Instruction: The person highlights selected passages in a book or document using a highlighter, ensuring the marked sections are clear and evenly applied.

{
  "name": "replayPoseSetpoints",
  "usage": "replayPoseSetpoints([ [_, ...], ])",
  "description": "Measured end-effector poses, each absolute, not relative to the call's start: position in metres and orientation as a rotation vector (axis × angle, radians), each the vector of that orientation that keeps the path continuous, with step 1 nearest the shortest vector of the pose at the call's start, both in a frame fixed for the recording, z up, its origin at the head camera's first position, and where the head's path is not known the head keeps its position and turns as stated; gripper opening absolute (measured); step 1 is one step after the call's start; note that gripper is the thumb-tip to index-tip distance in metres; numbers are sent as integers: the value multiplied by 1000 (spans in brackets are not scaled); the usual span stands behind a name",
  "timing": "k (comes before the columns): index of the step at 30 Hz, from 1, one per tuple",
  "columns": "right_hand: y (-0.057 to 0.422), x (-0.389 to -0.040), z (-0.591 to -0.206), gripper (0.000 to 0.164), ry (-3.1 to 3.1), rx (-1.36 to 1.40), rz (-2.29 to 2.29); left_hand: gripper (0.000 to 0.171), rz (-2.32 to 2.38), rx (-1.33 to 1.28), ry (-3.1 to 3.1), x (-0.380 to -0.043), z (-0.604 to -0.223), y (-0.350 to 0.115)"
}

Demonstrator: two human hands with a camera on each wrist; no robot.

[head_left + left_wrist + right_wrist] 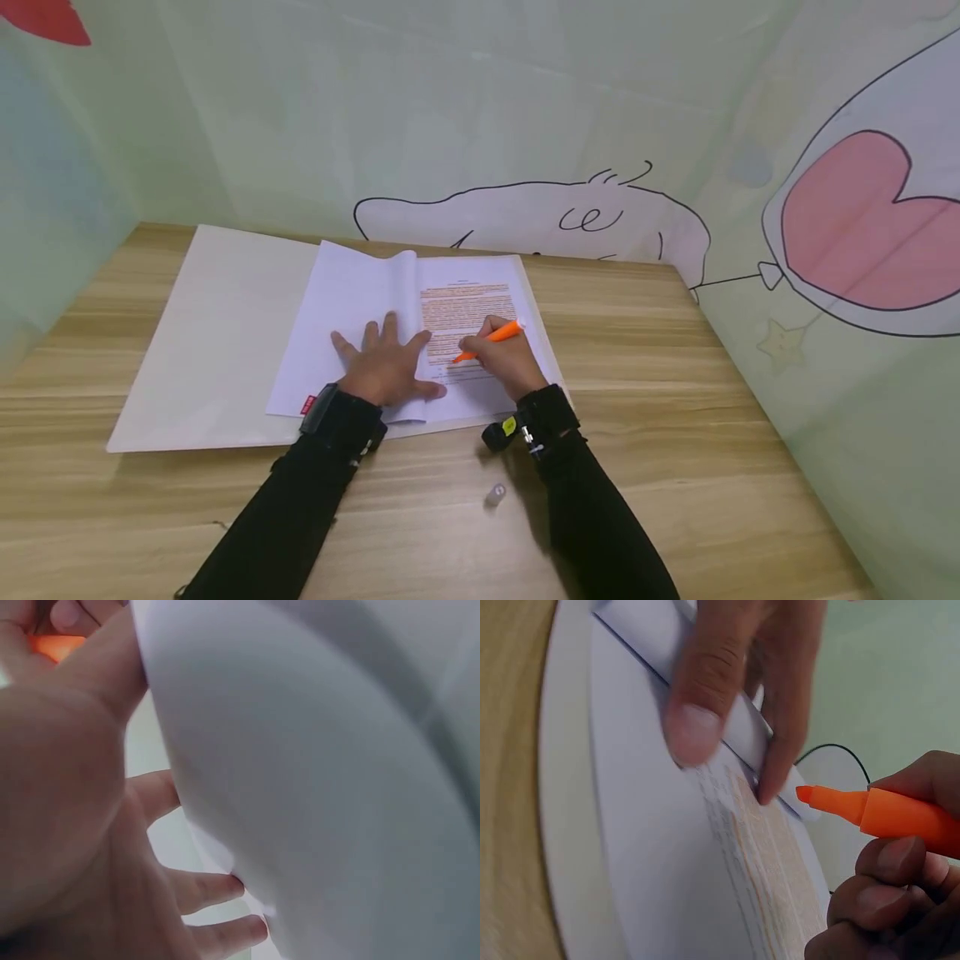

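Observation:
An orange highlighter is gripped in my right hand, its tip over the lower lines of a printed page. In the right wrist view the highlighter shows its bare chisel tip. Most of the text carries orange marking. My left hand rests with spread fingers on the turned-back left page, its thumb reaching onto the printed page. The left wrist view shows this hand against the curved white paper.
The pages lie in an open white folder on the wooden table. A small cap lies near the front, between my forearms. Patterned cloth walls stand behind the table and at its sides.

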State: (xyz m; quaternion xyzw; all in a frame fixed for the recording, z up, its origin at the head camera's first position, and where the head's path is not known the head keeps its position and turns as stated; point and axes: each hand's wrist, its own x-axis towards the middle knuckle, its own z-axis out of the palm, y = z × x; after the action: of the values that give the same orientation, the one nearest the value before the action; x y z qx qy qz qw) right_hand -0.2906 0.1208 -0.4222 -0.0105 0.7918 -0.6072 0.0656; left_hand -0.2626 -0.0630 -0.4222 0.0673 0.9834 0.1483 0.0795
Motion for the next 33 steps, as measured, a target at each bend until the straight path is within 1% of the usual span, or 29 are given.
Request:
replayPoseSetpoints([
  [10,98,-283,-432,31,2512,-5,-1667,91,466,208,2937,-262,-421,-63],
  [18,94,-282,-436,32,2612,17,-1602,94,451,203,2935,-259,-418,-64],
  [33,91,-280,-440,31,2675,-71,-1537,93,455,221,2957,-259,-420,-65],
])
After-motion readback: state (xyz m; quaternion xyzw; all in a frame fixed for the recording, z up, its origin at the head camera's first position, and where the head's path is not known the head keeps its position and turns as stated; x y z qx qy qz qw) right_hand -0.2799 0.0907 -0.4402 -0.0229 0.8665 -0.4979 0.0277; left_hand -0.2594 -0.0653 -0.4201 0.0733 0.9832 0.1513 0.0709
